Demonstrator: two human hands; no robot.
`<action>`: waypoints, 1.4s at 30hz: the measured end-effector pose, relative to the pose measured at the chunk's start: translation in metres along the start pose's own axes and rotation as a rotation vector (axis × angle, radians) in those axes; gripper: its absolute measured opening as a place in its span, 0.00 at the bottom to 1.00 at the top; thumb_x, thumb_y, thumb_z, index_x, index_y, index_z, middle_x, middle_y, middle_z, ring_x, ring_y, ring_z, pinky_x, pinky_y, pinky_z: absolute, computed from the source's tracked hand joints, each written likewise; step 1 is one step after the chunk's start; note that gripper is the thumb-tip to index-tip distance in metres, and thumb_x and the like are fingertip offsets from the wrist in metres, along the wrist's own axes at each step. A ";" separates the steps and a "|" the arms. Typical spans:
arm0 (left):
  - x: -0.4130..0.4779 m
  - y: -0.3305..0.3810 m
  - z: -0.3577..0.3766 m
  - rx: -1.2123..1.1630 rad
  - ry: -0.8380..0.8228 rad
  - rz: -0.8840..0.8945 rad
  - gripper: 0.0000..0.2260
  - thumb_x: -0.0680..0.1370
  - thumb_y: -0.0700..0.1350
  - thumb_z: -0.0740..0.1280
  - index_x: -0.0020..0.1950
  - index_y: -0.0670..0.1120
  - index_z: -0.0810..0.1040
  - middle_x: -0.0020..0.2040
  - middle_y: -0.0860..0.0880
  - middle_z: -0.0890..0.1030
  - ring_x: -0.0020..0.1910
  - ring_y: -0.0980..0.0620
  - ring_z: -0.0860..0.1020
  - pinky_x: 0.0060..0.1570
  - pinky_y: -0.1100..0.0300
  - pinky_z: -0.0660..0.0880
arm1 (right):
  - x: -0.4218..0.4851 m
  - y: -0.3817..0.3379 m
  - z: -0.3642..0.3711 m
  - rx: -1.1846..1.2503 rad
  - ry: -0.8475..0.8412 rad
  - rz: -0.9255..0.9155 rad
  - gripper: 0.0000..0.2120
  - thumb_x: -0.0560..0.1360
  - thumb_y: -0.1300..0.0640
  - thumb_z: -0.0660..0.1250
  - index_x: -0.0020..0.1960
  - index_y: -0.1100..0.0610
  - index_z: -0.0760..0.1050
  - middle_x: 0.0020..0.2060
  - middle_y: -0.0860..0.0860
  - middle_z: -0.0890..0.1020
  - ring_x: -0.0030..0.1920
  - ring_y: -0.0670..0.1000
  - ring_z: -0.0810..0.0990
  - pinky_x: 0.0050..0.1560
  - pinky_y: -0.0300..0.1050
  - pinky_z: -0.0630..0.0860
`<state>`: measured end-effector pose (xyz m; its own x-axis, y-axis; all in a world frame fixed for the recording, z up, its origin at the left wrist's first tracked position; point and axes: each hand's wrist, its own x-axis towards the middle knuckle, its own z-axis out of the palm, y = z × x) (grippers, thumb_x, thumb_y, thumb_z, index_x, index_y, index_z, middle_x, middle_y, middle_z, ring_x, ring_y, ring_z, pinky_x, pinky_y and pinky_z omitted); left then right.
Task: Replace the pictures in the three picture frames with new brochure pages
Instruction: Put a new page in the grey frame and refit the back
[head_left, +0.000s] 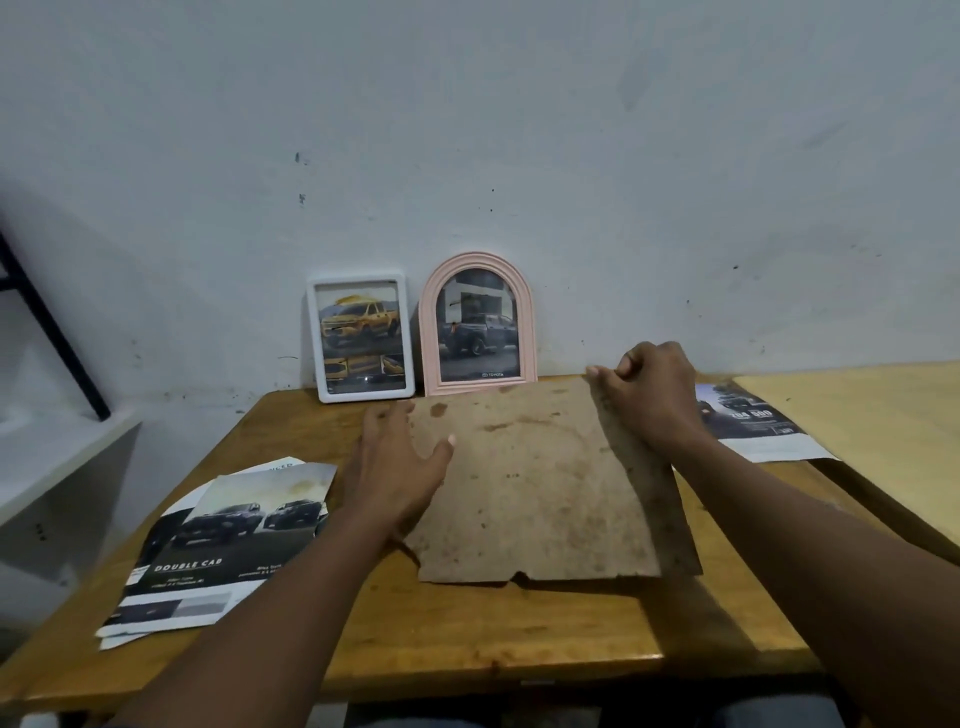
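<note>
The board (530, 483) lies mid-tabletop (467, 639); right grip (649, 395) curls round its far right edge, left grip (400, 467) rests flat, fingers loose, on its left edge. White frame (362, 338) and pink frame (478, 332) stand at the far edge

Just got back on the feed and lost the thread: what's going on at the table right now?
A person is handling a stained brown board lying flat on the wooden table, possibly the third frame's backing. The left hand rests open on its left edge, while the right hand grips its far right corner. A white rectangular frame and a pink arched frame stand against the wall, each holding a pickup-truck picture. Loose brochure pages lie at the left, a single brochure page at the right.
</note>
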<state>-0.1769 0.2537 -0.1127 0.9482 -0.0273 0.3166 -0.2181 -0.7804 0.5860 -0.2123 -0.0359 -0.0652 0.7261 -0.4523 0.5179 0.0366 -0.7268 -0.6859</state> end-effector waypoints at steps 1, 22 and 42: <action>0.005 -0.005 0.002 -0.020 -0.021 -0.005 0.32 0.74 0.66 0.67 0.75 0.55 0.66 0.75 0.51 0.62 0.69 0.45 0.71 0.62 0.44 0.75 | 0.007 -0.001 0.007 -0.004 -0.011 0.004 0.15 0.73 0.47 0.74 0.36 0.54 0.73 0.43 0.53 0.75 0.43 0.45 0.70 0.37 0.34 0.62; 0.063 -0.046 0.039 -0.067 -0.101 -0.035 0.21 0.82 0.55 0.63 0.75 0.51 0.71 0.78 0.50 0.65 0.76 0.49 0.64 0.71 0.51 0.65 | 0.035 0.039 0.096 -0.339 -0.469 0.037 0.23 0.77 0.44 0.66 0.68 0.55 0.74 0.71 0.56 0.68 0.65 0.58 0.73 0.64 0.56 0.73; 0.057 -0.040 0.033 -0.059 -0.320 0.021 0.28 0.83 0.48 0.61 0.82 0.53 0.55 0.83 0.51 0.51 0.81 0.52 0.46 0.77 0.52 0.48 | 0.014 0.052 0.089 -0.435 -0.422 -0.071 0.17 0.79 0.45 0.63 0.61 0.55 0.76 0.60 0.57 0.76 0.59 0.57 0.75 0.57 0.53 0.74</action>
<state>-0.1062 0.2629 -0.1427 0.9658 -0.2452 0.0844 -0.2427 -0.7406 0.6266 -0.1394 -0.0341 -0.1388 0.9448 -0.2154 0.2469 -0.1239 -0.9324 -0.3394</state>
